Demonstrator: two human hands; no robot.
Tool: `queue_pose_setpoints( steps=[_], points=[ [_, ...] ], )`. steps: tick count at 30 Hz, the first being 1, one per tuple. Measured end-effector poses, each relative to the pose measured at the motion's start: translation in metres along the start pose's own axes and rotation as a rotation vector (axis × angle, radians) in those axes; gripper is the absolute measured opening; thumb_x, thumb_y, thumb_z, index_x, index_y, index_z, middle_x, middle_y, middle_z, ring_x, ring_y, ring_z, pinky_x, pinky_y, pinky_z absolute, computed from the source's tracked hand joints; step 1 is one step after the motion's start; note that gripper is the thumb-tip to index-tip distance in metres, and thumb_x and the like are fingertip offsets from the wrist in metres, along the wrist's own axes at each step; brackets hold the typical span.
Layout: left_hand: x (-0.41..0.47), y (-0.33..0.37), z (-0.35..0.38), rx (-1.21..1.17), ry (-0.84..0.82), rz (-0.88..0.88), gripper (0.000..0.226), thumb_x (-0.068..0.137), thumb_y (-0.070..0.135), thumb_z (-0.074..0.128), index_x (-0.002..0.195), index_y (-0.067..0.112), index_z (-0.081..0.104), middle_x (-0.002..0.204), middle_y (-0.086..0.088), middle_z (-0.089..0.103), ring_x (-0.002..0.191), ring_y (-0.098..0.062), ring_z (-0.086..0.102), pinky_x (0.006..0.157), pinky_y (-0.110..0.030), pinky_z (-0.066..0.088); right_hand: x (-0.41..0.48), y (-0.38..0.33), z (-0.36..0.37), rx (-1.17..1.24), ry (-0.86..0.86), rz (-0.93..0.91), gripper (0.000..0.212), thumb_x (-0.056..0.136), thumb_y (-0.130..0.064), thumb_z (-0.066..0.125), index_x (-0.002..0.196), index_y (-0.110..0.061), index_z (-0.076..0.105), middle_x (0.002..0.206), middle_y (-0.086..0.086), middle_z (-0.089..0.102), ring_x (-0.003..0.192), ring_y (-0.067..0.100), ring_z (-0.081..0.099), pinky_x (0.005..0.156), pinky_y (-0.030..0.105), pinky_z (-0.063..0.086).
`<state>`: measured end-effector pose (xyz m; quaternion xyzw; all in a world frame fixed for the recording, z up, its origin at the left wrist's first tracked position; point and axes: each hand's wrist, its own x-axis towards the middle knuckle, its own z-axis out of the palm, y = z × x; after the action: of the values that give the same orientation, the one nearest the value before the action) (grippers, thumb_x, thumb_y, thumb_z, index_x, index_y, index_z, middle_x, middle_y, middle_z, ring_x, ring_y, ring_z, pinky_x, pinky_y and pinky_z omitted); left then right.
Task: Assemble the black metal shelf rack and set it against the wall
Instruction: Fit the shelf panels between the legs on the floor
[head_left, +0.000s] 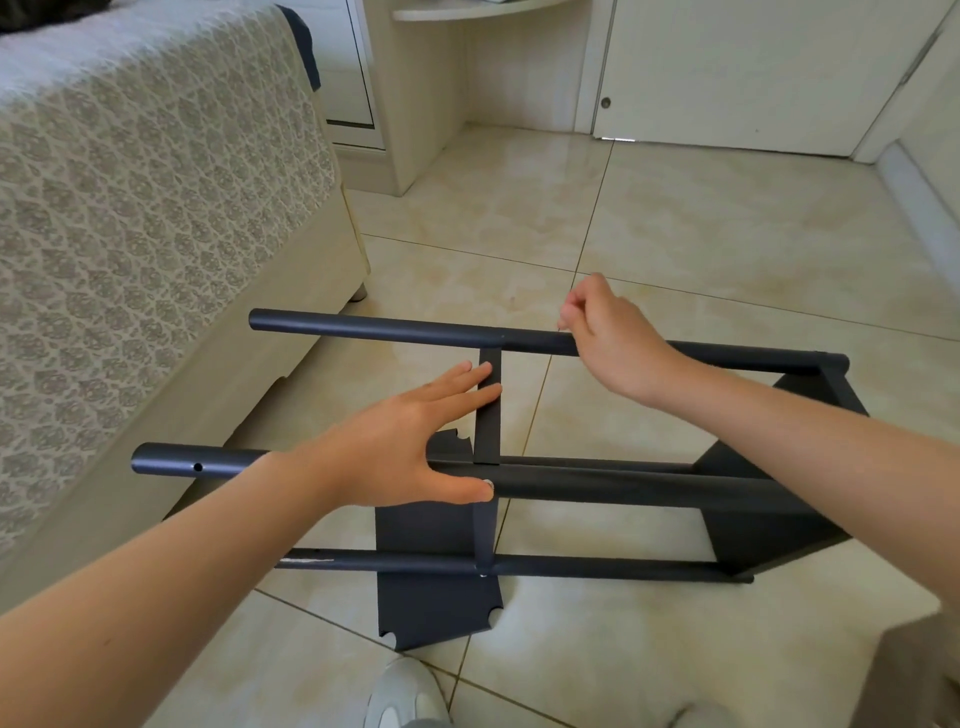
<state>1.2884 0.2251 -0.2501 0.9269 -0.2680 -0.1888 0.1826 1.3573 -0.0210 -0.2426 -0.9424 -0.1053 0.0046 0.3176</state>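
The half-built shelf rack (597, 478) lies on its side on the floor tiles (701, 249), mid-frame. The left hand (410, 447) is spread wide, thumb on a screw (488, 484) at the near pole. The right hand (608, 338) is pinched narrow above the far pole; whether it holds anything, I cannot tell. A slipped screw could roll away. The bed (182, 291) crowds the left; open floor lies upper right.

Left hand (415, 441) hides part of near pole (597, 483); right hand (608, 332) covers far pole (395, 328), fingertip pinch unclear. Shoe (405, 696) cut by btm edge.
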Motion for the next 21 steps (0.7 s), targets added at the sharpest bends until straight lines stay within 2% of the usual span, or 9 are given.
queue_pose_setpoints(
  steps=[5, 8, 10, 12, 16, 21],
  points=[
    [0.002, -0.002, 0.003, -0.102, 0.035, 0.018, 0.092, 0.076, 0.076, 0.063, 0.152, 0.056, 0.015, 0.149, 0.053, -0.01, 0.139, 0.026, -0.008, 0.116, -0.019, 0.013, 0.039, 0.006, 0.019, -0.062, -0.089, 0.065, 0.007, 0.101, -0.012, 0.031, 0.101, -0.013, 0.037, 0.095, 0.017, 0.063, 0.089, 0.038, 0.063, 0.079, 0.05, 0.051],
    [0.004, -0.004, 0.005, -0.111, 0.045, 0.03, 0.091, 0.077, 0.075, 0.063, 0.153, 0.054, 0.016, 0.15, 0.052, -0.009, 0.139, 0.025, -0.01, 0.114, -0.018, 0.01, 0.048, 0.01, 0.029, -0.131, -0.131, 0.077, 0.007, 0.102, -0.02, 0.029, 0.101, -0.017, 0.035, 0.081, 0.009, 0.066, 0.072, 0.029, 0.066, 0.065, 0.042, 0.051],
    [0.005, -0.004, 0.005, -0.105, 0.049, 0.03, 0.091, 0.077, 0.076, 0.062, 0.153, 0.054, 0.016, 0.151, 0.05, -0.008, 0.139, 0.024, -0.012, 0.115, -0.019, 0.01, 0.05, 0.014, 0.033, -0.159, -0.127, 0.055, 0.009, 0.103, -0.023, 0.027, 0.101, -0.019, 0.035, 0.079, 0.004, 0.067, 0.067, 0.022, 0.062, 0.057, 0.036, 0.043],
    [0.005, -0.003, 0.005, -0.088, 0.044, 0.027, 0.091, 0.078, 0.077, 0.06, 0.153, 0.055, 0.014, 0.152, 0.05, -0.009, 0.139, 0.024, -0.014, 0.115, -0.02, 0.011, 0.049, 0.016, 0.033, -0.153, -0.101, 0.035, 0.011, 0.104, -0.027, 0.026, 0.101, -0.02, 0.034, 0.077, 0.003, 0.067, 0.069, 0.021, 0.06, 0.056, 0.035, 0.04],
    [0.007, 0.001, 0.004, -0.054, 0.025, 0.038, 0.089, 0.077, 0.081, 0.054, 0.149, 0.061, 0.007, 0.149, 0.051, -0.016, 0.137, 0.026, -0.017, 0.115, -0.023, 0.013, 0.044, 0.015, 0.03, -0.118, -0.064, -0.024, 0.015, 0.106, -0.032, 0.024, 0.101, -0.021, 0.034, 0.073, 0.002, 0.064, 0.069, 0.019, 0.064, 0.062, 0.038, 0.049],
    [0.006, 0.003, 0.005, 0.015, 0.06, 0.052, 0.089, 0.077, 0.082, 0.05, 0.15, 0.057, 0.005, 0.151, 0.047, -0.015, 0.138, 0.023, -0.02, 0.112, -0.016, 0.005, 0.035, 0.015, 0.035, -0.162, -0.079, -0.083, 0.01, 0.105, -0.027, 0.028, 0.105, -0.02, 0.034, 0.079, -0.009, 0.055, 0.067, 0.012, 0.059, 0.056, 0.032, 0.041]
  ],
)
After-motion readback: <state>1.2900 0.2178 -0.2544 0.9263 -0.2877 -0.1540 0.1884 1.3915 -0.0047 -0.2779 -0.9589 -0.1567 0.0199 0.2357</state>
